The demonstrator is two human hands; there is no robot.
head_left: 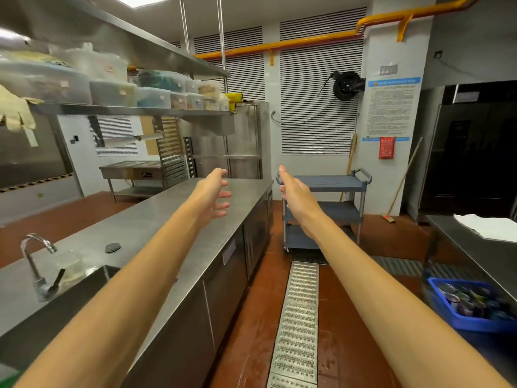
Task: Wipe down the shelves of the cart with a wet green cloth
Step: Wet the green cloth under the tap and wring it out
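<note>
Wiping hasn't started yet, I'd say. The left hand (212,196) and right hand (296,197) are stretched forward, fingers loose, holding nothing. The cart (341,189) sits far off, past the table's (156,219) far end. Next move is getting a cloth and wetting it. I can't spot one. The green sliver (7,373) at near left is unreadable, and the right hand hides the cart's left edge.

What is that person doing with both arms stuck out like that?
A person stands in a big kitchen with both arms stretched forward. The left hand and the right hand are open and hold nothing. A grey cart with three shelves stands ahead, near the far end of the long steel counter. Neither hand touches the cart, and neither holds a green cloth, so the wiping has not begun.
</note>
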